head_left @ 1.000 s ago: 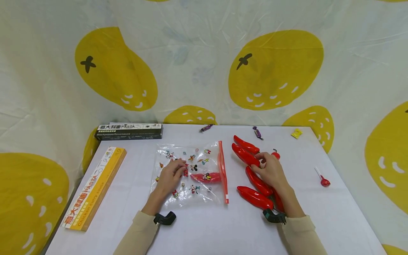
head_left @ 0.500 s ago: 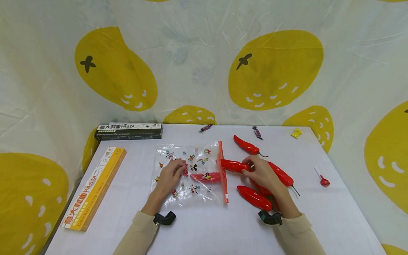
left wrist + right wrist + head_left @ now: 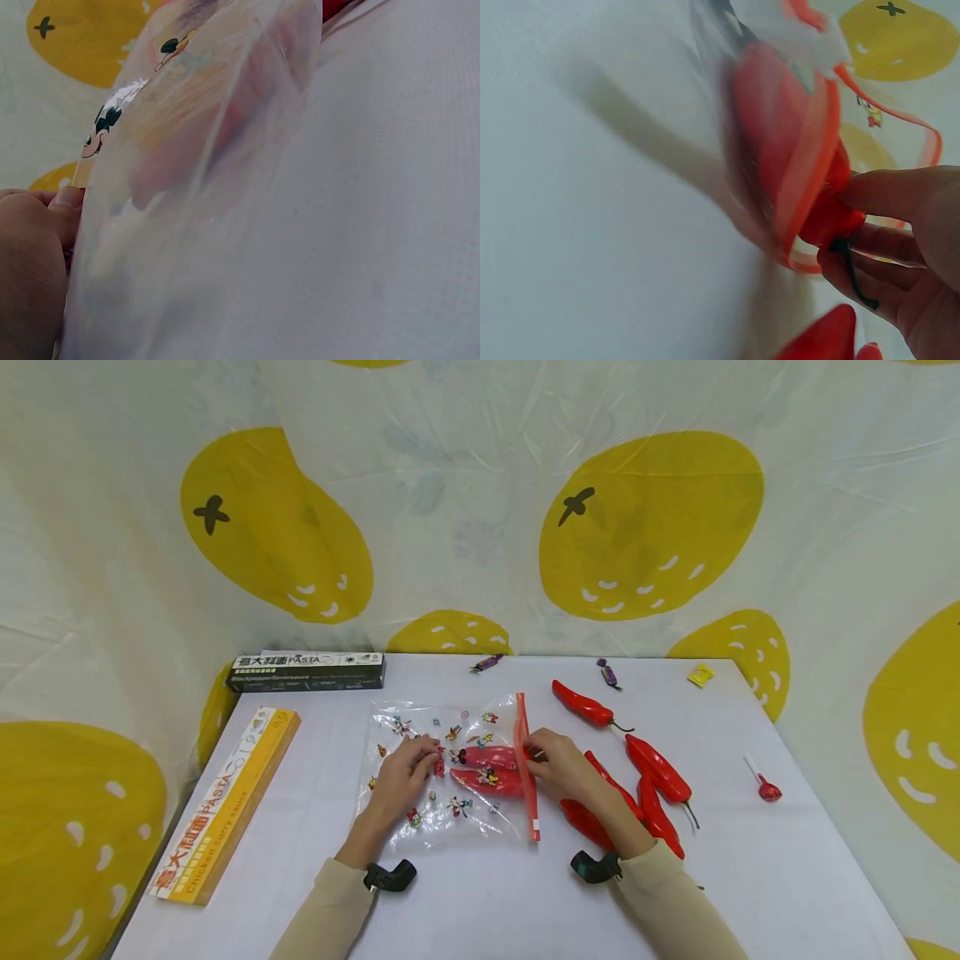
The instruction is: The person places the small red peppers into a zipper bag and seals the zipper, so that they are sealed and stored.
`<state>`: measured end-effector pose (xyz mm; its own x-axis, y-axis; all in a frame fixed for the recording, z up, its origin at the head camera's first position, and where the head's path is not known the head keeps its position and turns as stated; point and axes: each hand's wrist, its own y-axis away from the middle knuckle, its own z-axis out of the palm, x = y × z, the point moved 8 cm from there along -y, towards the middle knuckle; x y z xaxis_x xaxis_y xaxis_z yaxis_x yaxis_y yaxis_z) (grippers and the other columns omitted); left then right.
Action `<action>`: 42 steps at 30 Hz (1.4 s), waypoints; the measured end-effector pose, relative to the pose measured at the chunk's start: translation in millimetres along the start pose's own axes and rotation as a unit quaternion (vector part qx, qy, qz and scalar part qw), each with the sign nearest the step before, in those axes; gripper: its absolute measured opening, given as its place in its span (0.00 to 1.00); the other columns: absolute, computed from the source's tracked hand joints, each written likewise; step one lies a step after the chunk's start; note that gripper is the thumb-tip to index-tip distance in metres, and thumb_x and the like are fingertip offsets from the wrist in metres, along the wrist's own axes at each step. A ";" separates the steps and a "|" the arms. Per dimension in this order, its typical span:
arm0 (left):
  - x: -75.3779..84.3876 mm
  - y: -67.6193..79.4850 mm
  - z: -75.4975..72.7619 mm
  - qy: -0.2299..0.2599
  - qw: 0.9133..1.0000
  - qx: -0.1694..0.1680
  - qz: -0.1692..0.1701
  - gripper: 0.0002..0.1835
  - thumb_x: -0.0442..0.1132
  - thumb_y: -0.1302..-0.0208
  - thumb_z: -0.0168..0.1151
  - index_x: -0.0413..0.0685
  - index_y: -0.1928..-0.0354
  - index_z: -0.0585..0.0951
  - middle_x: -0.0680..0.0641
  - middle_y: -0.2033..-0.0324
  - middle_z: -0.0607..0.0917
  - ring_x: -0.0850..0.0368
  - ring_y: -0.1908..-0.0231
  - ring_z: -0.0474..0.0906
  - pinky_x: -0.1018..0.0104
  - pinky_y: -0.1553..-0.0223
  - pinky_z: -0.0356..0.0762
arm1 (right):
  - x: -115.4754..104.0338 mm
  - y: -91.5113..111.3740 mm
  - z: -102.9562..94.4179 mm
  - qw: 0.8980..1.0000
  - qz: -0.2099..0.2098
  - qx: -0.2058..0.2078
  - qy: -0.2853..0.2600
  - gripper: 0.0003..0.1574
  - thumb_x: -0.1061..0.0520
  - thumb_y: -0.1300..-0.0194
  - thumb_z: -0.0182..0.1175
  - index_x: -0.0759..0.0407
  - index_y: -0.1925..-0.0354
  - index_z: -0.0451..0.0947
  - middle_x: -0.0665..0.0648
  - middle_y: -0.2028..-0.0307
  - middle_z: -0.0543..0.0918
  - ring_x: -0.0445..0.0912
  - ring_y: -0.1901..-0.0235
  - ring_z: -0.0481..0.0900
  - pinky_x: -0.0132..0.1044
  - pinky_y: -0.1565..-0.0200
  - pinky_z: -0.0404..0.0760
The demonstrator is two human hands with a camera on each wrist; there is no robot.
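Observation:
A clear zip bag (image 3: pixel 468 828) with cartoon prints and an orange zip strip (image 3: pixel 533 802) lies on the white table, mouth to the right. My left hand (image 3: pixel 401 777) pinches its upper film, lifting it slightly. One red chili pepper (image 3: pixel 495 782) lies inside. Just above that one, my right hand (image 3: pixel 566 768) holds a second chili pepper (image 3: pixel 829 214) near its green stem, most of it through the bag's mouth. In the right wrist view, thumb and fingers grip its stem end. Several more chili peppers (image 3: pixel 656 768) lie right of the bag, some partly under the right forearm.
A yellow pasta box (image 3: pixel 225 810) lies at the left, a black pasta box (image 3: pixel 307 672) at the back left. Wrapped candies, purple (image 3: pixel 609 674) and yellow (image 3: pixel 701 675), sit along the back edge. A red lollipop (image 3: pixel 768 789) lies at the right.
My right hand has picked a chili pepper from the group, carried it left and pushed it into the bag. Other chili peppers shifted. My left hand has stayed on the bag.

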<state>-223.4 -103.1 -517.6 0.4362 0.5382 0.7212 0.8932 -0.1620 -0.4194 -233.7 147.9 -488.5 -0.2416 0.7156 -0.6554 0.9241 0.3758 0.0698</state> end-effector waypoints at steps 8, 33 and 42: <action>-0.6 1.2 3.3 0.011 1.000 -0.003 -0.005 0.02 0.41 0.35 0.58 0.56 0.64 0.79 0.53 0.53 0.85 0.51 0.42 0.76 0.50 0.30 0.58 | 1.3 2.2 1.6 1.000 0.018 0.003 0.003 0.24 0.51 0.41 0.65 0.50 0.46 0.75 0.50 0.54 0.82 0.46 0.53 0.80 0.42 0.52 0.84; 2.7 -0.3 -1.3 0.003 1.000 -0.001 0.009 0.02 0.39 0.36 0.59 0.54 0.63 0.79 0.51 0.53 0.85 0.49 0.43 0.77 0.47 0.31 0.60 | 92.6 96.8 -116.1 0.982 0.147 0.097 0.071 0.38 0.43 0.42 0.63 0.55 0.37 0.65 0.66 0.42 0.72 0.61 0.47 0.71 0.50 0.59 0.86; 2.2 -0.3 -2.0 0.010 1.000 -0.001 0.005 0.02 0.39 0.36 0.59 0.53 0.63 0.80 0.51 0.52 0.85 0.50 0.42 0.76 0.49 0.30 0.58 | 134.3 128.9 -110.0 0.975 0.207 0.063 0.055 0.45 0.42 0.44 0.65 0.62 0.36 0.62 0.71 0.44 0.70 0.61 0.50 0.72 0.39 0.69 0.86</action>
<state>-222.5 -103.5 -514.8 0.4468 0.5206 0.7276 0.8891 -0.1681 -0.4257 -179.6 357.2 -484.8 0.1357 0.8515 -0.5064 0.9765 -0.0285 0.2137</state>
